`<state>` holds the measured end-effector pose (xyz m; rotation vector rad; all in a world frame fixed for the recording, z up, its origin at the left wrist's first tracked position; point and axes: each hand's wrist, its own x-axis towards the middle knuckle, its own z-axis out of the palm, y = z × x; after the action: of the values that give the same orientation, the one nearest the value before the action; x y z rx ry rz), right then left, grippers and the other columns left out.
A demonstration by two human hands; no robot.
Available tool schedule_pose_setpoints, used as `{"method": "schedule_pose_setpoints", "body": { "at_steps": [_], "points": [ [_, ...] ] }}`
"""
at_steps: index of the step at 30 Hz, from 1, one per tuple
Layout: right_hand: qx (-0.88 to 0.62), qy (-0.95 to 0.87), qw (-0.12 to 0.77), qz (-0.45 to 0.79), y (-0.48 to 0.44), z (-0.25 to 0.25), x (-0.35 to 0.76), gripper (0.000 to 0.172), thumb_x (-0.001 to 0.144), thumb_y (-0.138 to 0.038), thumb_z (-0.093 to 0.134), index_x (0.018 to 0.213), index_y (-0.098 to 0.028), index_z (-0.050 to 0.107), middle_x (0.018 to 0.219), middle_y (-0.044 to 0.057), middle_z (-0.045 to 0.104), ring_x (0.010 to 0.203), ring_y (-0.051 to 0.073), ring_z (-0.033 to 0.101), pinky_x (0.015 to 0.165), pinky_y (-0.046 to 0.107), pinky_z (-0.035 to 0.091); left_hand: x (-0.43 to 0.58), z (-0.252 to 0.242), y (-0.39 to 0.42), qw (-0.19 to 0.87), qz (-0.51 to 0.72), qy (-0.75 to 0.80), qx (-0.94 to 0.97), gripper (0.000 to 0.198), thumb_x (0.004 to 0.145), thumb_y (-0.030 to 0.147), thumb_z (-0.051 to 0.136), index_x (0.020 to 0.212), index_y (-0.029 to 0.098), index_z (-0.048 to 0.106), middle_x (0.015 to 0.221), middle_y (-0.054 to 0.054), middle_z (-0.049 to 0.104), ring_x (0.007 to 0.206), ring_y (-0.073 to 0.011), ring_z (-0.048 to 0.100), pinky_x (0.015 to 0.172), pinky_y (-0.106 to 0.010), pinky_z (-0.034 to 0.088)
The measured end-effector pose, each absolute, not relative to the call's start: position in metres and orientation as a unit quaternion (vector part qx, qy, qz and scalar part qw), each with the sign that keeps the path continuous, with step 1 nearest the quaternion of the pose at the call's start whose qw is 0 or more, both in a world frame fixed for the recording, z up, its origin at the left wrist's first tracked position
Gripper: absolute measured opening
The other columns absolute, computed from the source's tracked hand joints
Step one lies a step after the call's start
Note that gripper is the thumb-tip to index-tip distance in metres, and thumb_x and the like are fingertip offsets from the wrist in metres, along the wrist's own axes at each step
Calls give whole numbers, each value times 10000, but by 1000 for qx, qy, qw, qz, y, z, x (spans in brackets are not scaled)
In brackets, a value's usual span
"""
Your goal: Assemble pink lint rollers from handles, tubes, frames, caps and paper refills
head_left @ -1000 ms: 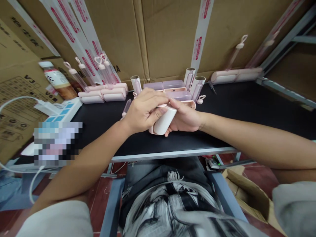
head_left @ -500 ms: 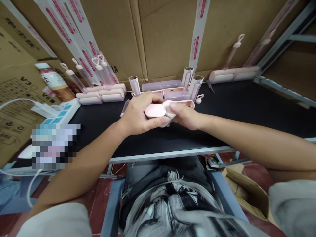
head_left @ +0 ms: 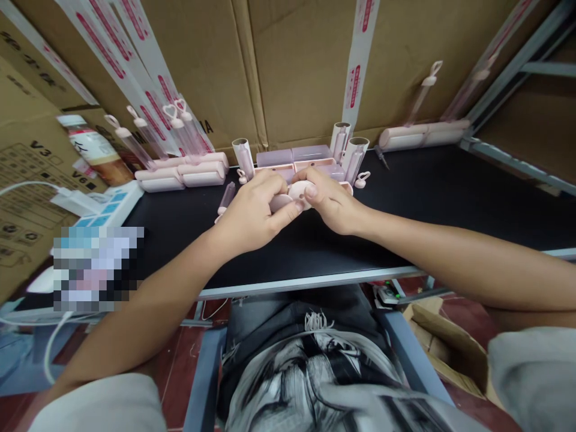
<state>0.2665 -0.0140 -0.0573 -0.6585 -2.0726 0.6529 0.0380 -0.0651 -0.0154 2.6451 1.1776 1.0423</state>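
Note:
Above the black table [head_left: 288, 258], my left hand [head_left: 256, 213] is closed around a pale pink piece [head_left: 279, 203]. My right hand [head_left: 335, 204] grips the same item from the right, its thumb on a rounded pink end [head_left: 297, 192]. Fingers hide most of the item, so its full shape cannot be made out. Behind my hands lie purple and pink cases [head_left: 310, 155]. White tubes with clear purple inserts stand on both sides of them, one at the left [head_left: 243, 159] and two at the right [head_left: 355, 159]. A small purple tube [head_left: 226, 198] lies beside my left hand.
Pink cases with looped clear tubes stand at the back left [head_left: 202, 170] and back right [head_left: 405, 138]. A bottle [head_left: 96, 150], a power strip [head_left: 108, 207] and a blurred-out device [head_left: 99, 264] are at the left. Cardboard [head_left: 301, 72] rises behind.
My right hand has turned, its fingers now over the top of the pink item. The item has tilted, and less of it shows between my hands. The view has shifted slightly.

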Motion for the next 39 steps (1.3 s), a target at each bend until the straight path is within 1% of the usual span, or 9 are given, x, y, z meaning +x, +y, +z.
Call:
{"method": "schedule_pose_setpoints", "body": {
  "at_steps": [3, 7, 9, 14, 18, 22, 29, 33, 39],
  "points": [
    [-241, -836, 410, 273, -14, -57, 266, 852, 1061, -952, 333, 1222, -190, 678, 1190, 142, 721, 1154, 331, 666, 1084, 524, 502, 38, -13, -65, 77, 361, 397, 840, 280, 966, 447, 714, 850, 218, 602, 958, -59, 684, 964, -239, 667, 907, -398, 522],
    [-193, -834, 384, 345, -10, -55, 268, 852, 1045, -933, 467, 1405, -188, 669, 1409, 159, 731, 1274, 336, 675, 1136, 513, 516, 36, -9, -66, 120, 354, 394, 839, 267, 899, 446, 719, 819, 216, 610, 945, -54, 662, 922, -229, 650, 871, -394, 503],
    [-164, -831, 371, 379, -7, -54, 269, 842, 1045, -915, 505, 1424, -183, 676, 1452, 161, 731, 1302, 330, 675, 1153, 503, 520, 36, -8, -66, 139, 342, 390, 844, 265, 890, 443, 698, 799, 214, 600, 945, -57, 648, 911, -227, 643, 868, -396, 500],
    [-174, -833, 343, 398, -6, -50, 270, 779, 1029, -888, 592, 1268, -167, 767, 1254, 121, 795, 1172, 299, 711, 1047, 439, 550, 37, -9, -62, 194, 329, 409, 829, 358, 902, 512, 696, 746, 212, 578, 895, -49, 637, 855, -209, 619, 843, -389, 481],
    [-190, -833, 337, 396, -11, -51, 268, 798, 988, -856, 695, 1338, -143, 769, 1287, 126, 805, 1115, 284, 722, 967, 396, 548, 35, -8, -59, 240, 330, 429, 806, 377, 849, 490, 772, 718, 212, 554, 924, -57, 663, 866, -202, 613, 771, -343, 461],
    [-206, -836, 349, 371, -17, -54, 265, 801, 1017, -872, 635, 1284, -132, 786, 1174, 110, 810, 1025, 259, 714, 885, 364, 523, 32, -8, -56, 276, 341, 428, 790, 458, 801, 552, 867, 751, 210, 565, 959, -63, 662, 883, -206, 614, 712, -306, 443],
    [-194, -836, 370, 356, -20, -54, 263, 734, 1071, -826, 587, 1213, -134, 785, 1099, 96, 795, 983, 245, 703, 860, 355, 505, 29, -7, -55, 243, 345, 409, 809, 466, 785, 543, 891, 808, 210, 566, 1010, -46, 659, 906, -198, 621, 855, -357, 489],
    [-200, -835, 367, 357, -20, -54, 263, 725, 1066, -835, 590, 1209, -150, 781, 1108, 91, 794, 1002, 249, 699, 881, 361, 507, 30, -4, -56, 232, 330, 411, 818, 449, 746, 510, 916, 872, 212, 606, 1010, -33, 637, 915, -200, 605, 854, -356, 471],
    [-193, -842, 374, 337, -19, -52, 263, 696, 1082, -825, 555, 1057, -158, 752, 981, 68, 732, 931, 237, 667, 855, 362, 487, 32, -6, -57, 216, 337, 417, 816, 485, 750, 544, 936, 878, 213, 605, 985, -16, 608, 915, -197, 583, 850, -356, 458]
  ]
}}
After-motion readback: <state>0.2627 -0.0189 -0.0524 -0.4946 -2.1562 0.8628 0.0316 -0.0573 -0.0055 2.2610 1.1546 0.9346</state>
